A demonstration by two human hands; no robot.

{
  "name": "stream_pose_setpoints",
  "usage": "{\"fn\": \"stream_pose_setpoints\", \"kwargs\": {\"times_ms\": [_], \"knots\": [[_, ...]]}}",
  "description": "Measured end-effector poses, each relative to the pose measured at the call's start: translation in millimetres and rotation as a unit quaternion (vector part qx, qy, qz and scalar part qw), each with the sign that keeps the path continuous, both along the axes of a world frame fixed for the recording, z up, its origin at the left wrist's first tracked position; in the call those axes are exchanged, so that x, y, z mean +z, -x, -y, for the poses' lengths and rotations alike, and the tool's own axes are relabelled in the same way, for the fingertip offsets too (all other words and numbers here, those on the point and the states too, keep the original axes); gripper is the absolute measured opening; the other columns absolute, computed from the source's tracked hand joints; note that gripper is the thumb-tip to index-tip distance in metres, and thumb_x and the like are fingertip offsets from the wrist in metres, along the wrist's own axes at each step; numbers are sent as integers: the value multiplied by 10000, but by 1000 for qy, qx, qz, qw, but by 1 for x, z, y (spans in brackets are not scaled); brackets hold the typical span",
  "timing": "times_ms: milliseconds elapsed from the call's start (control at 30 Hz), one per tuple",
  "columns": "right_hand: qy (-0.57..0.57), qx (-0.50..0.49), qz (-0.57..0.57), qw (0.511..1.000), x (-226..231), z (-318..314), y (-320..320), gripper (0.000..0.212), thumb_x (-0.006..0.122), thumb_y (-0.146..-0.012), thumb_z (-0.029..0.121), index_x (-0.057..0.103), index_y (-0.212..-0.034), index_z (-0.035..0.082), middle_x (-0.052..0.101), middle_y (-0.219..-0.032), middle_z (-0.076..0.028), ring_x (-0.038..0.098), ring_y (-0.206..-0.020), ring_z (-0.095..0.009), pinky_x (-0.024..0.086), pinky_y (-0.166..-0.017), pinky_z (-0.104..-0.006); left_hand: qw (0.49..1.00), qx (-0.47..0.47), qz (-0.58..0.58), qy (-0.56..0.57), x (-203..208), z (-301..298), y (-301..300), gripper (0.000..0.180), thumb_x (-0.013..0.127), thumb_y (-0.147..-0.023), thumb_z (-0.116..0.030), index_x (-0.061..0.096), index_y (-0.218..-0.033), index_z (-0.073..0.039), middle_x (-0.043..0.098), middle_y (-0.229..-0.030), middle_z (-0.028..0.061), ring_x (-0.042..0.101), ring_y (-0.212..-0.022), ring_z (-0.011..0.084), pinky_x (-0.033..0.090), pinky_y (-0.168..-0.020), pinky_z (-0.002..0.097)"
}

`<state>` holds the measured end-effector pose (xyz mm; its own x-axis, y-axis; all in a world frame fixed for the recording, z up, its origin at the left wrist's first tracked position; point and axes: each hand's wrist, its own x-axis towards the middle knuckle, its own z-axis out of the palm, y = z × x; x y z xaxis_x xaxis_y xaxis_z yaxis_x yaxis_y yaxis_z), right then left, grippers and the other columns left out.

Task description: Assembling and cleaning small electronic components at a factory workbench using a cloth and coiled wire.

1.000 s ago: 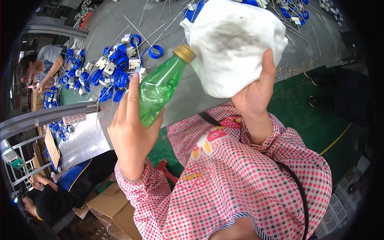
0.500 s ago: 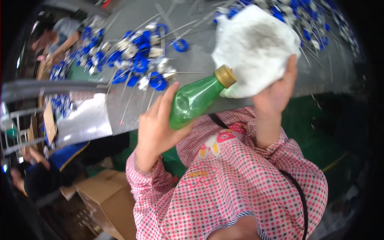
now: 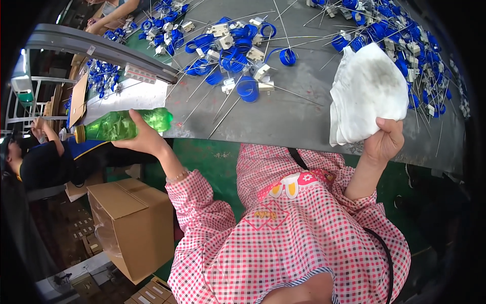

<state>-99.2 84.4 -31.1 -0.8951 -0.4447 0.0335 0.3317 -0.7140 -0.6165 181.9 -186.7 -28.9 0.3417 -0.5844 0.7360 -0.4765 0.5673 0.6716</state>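
At 9 o'clock our L hand (image 3: 146,140), curled round, grips the green bottle (image 3: 114,126), cap (image 3: 80,134) toward 9; at 3, our R hand (image 3: 383,145) pinches the white cloth (image 3: 367,96) btwn thumb & fingers. Step looks like a two-handed hold; next move prob. calls for steady grips, clear of blue coils (image 3: 247,89) on the table (image 3: 288,119) at 12.

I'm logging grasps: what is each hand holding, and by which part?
The left hand holds a green plastic bottle by its body; the right hand has a white cloth by its lower right edge.

Green bottle (image 3: 112,125) sideways, gold cap (image 3: 79,134) leftward; white cloth (image 3: 370,93) folded, dark-smudged.
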Motion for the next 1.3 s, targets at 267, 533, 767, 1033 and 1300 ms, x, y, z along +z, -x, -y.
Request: {"fn": "stream_pose_setpoints", "kwargs": {"times_ms": [267,533,767,1033,1300], "knots": [[24,-22,-12,999,5,-13,9,709,378,-509,-53,235,-1201,-118,301,-1232,-257,267,-1168,-382,180,-995,-455,998,-25,37,-53,-58,41,6,785,684,-676,-269,199,-1186,78,346,-1140,237,424,-989,311,368,-835,387],[306,83,-4,948,-17,-56,61,581,443,-686,169,305,-1190,-86,357,-1221,-221,316,-1154,-344,223,-976,-447,988,22,111,-108,-63,41,-2,782,645,-693,-353,213,-1177,83,378,-1106,267,442,-977,346,374,-827,390],[45,-244,20,969,11,-73,69,528,349,-826,339,296,-1229,4,336,-1258,-155,325,-1156,-320,247,-962,-457,978,-92,77,-171,-58,12,10,733,622,-725,-337,241,-1181,92,355,-1151,252,411,-1026,305,335,-863,374],[285,-64,-80,953,-38,-130,94,473,264,-861,329,321,-1215,20,358,-1244,-143,341,-1143,-321,267,-950,-460,981,116,148,-41,-86,31,-21,733,570,-759,-339,185,-1185,115,211,-1202,284,241,-1113,370,204,-938,438],[283,-104,-76,950,-45,-148,92,484,249,-865,344,301,-1228,28,331,-1264,-141,325,-1155,-318,262,-953,-466,916,-367,154,58,10,-119,179,181,477,-730,5,527,-901,33,557,-903,118,533,-804,196,435,-706,298]]}}
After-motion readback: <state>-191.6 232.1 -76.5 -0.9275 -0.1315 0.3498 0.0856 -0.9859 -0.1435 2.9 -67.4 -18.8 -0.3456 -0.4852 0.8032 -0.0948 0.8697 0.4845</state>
